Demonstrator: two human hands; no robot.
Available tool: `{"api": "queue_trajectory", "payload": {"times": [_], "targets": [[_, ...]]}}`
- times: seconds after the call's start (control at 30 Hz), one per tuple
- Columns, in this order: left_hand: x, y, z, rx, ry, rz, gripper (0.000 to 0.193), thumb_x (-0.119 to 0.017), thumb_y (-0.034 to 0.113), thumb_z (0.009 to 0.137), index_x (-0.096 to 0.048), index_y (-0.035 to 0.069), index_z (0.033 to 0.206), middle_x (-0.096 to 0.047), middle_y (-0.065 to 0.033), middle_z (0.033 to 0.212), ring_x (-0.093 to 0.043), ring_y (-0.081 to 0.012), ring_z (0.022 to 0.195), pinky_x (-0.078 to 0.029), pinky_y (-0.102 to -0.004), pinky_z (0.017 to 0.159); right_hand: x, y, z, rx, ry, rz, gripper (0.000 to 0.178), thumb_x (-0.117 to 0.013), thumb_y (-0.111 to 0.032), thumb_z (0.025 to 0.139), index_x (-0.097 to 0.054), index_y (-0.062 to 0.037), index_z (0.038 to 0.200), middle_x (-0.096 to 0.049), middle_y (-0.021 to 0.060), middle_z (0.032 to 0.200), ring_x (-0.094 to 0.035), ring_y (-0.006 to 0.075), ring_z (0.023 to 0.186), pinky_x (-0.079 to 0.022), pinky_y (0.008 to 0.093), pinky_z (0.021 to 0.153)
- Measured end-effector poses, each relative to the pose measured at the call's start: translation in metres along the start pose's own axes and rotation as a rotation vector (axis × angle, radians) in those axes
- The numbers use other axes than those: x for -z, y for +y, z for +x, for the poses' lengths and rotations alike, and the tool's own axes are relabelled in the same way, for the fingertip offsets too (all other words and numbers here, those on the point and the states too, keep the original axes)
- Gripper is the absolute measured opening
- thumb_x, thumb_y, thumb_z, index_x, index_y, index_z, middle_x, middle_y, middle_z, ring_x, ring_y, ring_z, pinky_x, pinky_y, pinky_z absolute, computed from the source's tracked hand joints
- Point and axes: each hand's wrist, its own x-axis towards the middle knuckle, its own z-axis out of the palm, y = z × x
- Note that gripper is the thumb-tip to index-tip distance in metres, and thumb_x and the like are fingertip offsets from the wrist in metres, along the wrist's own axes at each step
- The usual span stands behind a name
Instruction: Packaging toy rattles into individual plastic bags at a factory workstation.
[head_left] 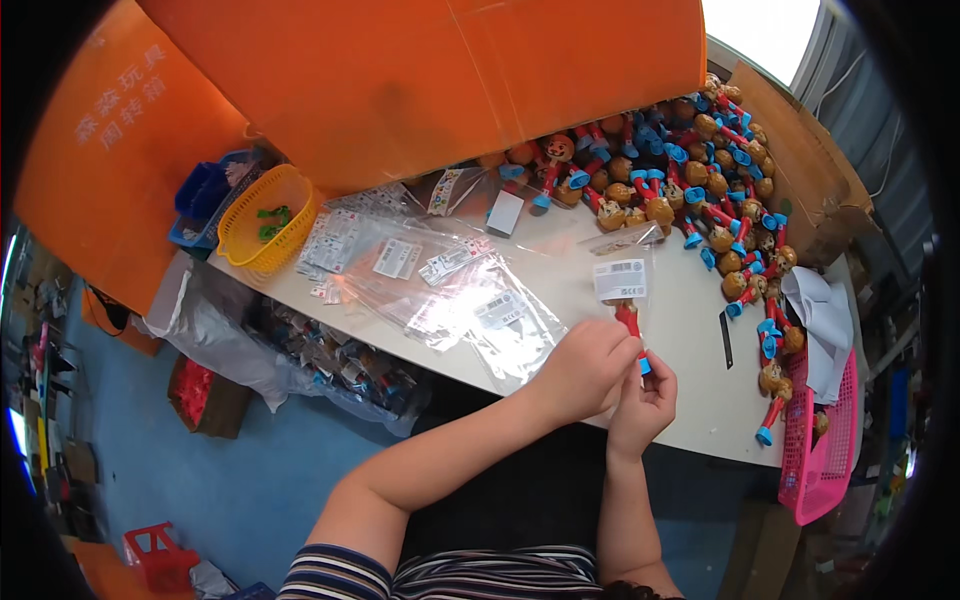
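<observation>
At the table's front edge I hold a small toy figure [627, 318] with a red body and a blue base. Its upper part lies behind the white label of a clear plastic bag [640, 243], which appears to surround it. My left hand [585, 368] is closed, its fingertips pinched at the bag's lower end. Close beside it, my right hand [645, 412] grips the figure's blue end between thumb and fingers. Which fingers press on plastic and which on the toy, I cannot tell. Flat clear bags with labels [500, 312] lie left of my hands.
Many similar figures [715, 185] are heaped at the back right. A black strip [727, 340] lies right of my hands, near a pink basket [818, 450]. On the left stands a yellow basket [265, 222]. Orange boards [420, 80] rise behind the table [690, 400].
</observation>
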Motion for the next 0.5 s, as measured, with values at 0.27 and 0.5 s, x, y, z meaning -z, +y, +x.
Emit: {"api": "queue_trajectory", "payload": {"times": [0.27,0.5], "targets": [[0.064,0.033,-0.032,0.148,0.083,0.244,0.02,-0.069,0.005,0.077,-0.061,0.004,0.096,-0.06,-0.0101,0.082,-0.06,-0.0297,0.075,-0.045,-0.0398,0.07,-0.001,-0.044,-0.029,0.12,-0.531,-0.092,0.042,-0.066,0.01,0.084,-0.057,0.003,0.124,-0.046,0.0153,0.123,-0.058,0.0167,0.095,-0.053,0.0228,0.07],[0.057,0.035,-0.044,0.064,0.039,0.304,0.028,-0.065,0.006,0.07,-0.061,0.003,0.097,-0.057,-0.0074,0.08,-0.057,-0.0268,0.072,-0.045,-0.0381,0.068,-0.002,-0.028,-0.025,0.072,-0.653,0.048,0.036,-0.065,0.011,0.082,-0.061,0.0037,0.118,-0.054,0.0136,0.112,-0.059,0.0182,0.096,-0.052,0.0252,0.077]]}}
